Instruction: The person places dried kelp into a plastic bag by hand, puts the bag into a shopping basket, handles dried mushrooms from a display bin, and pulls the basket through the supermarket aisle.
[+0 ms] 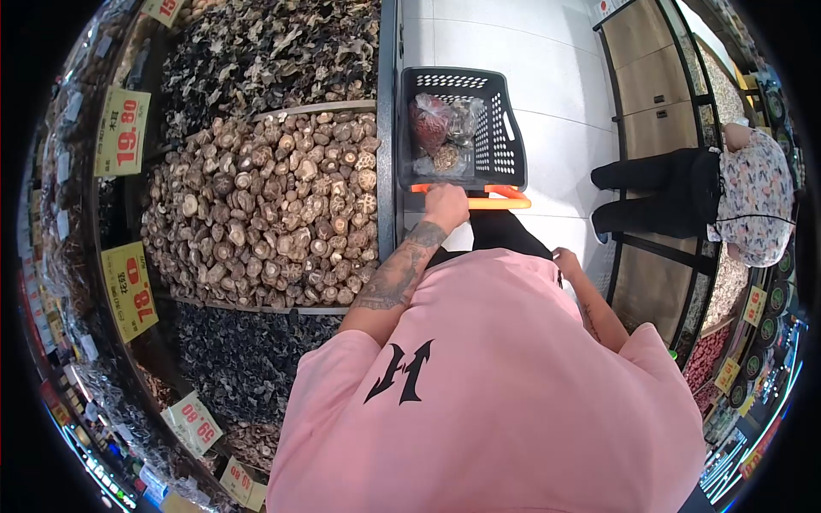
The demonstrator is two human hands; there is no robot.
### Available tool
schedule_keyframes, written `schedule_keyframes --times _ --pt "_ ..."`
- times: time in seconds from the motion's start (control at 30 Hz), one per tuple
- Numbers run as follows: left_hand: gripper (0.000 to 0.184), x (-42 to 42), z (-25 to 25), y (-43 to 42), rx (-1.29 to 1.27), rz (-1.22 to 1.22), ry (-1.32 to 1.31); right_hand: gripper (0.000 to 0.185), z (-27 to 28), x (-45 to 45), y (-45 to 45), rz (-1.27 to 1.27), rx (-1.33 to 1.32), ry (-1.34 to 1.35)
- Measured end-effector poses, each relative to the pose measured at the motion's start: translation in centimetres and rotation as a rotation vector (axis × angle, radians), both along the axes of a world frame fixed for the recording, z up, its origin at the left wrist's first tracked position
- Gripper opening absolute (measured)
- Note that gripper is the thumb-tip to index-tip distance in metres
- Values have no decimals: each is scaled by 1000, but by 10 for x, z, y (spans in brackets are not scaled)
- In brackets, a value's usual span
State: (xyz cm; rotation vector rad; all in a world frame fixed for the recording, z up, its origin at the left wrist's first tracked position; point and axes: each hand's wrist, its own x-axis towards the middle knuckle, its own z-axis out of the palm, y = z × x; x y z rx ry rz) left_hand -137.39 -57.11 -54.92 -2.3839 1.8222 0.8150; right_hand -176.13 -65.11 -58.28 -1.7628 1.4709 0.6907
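Note:
My left hand [446, 207] is closed round the orange handle [500, 203] of a dark grey, perforated shopping basket [517, 145]. Inside the basket lie a clear bag of red items [430, 121], a bag with greyish contents [464, 120] and a clear pack with a round, light-brown item [445, 156]. Low at my right side, beside the pink shirt, hangs my right hand [564, 261]; its fingers are small and partly hidden, so their grip is unclear. A display bin of dried mushrooms [265, 205] stands to the left of my left forearm.
Dark dried fungus [274, 43] fills bins above and below the mushrooms. Price signs [124, 132] line the left shelf edge. A metal-edged counter side [391, 128] runs beside the basket. Another person [753, 197] stands at the right, by wooden cabinets [654, 103]. Pale floor tiles [547, 51] lie between.

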Motion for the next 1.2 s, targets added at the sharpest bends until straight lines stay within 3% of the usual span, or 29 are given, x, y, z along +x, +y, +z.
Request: schedule_keyframes --times 0.03,0.13,0.23,0.27,0.33,0.37,0.43,0.47,0.57,0.63,0.67,0.7,0.73,0.77,0.87,0.9,0.93,0.97,1.03,1.07,1.1,1.17,1.2 --pt "16 2 2 -5 5 19 6 30 -8 0 1 -27 80 -33" --pt "18 10 11 -18 39 42 28 26 -29 -5 -2 -1099 483 -449" --pt "20 19 14 -34 107 110 89 27 -64 14 -51 -543 376 -244" --pt "21 23 14 -42 142 168 129 29 -69 18 -72 -89 192 -214" --pt "21 30 13 -55 183 159 104 29 -56 32 -108 66 216 -152" --pt "21 37 14 -66 205 143 95 30 -79 24 -120 70 217 -148" --pt "22 47 16 -87 265 175 90 33 -63 34 -153 338 189 -229" --pt "22 51 17 -95 277 177 87 31 -70 26 -172 682 108 -488" --pt "21 61 -4 -107 208 286 6 33 -28 59 -205 151 231 -447" --pt "19 67 -6 -119 213 340 -32 38 -42 54 -217 47 194 -647" --pt "16 70 -4 -126 223 364 -45 39 -40 56 -224 198 149 -859" --pt "16 73 0 -132 189 348 -63 37 -23 68 -228 35 288 -815" --pt "16 74 2 -140 175 340 -85 45 -29 71 -233 167 286 -893" --pt "20 78 2 -147 210 332 -69 50 -34 71 -234 -144 487 -867" --pt "26 86 4 -160 268 287 -89 33 -89 65 -248 -105 589 -745" --pt "24 90 4 -164 230 290 -93 35 -149 44 -253 272 379 -746" --pt "22 90 2 -167 192 290 -90 39 -188 37 -252 157 419 -573" --pt "23 91 1 -172 192 296 -81 44 -149 63 -262 281 320 -406" --pt "23 102 6 -189 196 290 -69 44 -154 75 -264 411 263 -325" --pt "23 107 11 -198 202 286 -67 41 -156 79 -264 382 243 -335" --pt "23 115 8 -205 189 292 -81 36 -152 76 -270 414 266 -604" --pt "22 128 -6 -219 191 273 6 34 -220 57 -276 363 371 -276" --pt "22 134 -14 -226 177 274 2 34 -208 59 -280 324 345 -86"
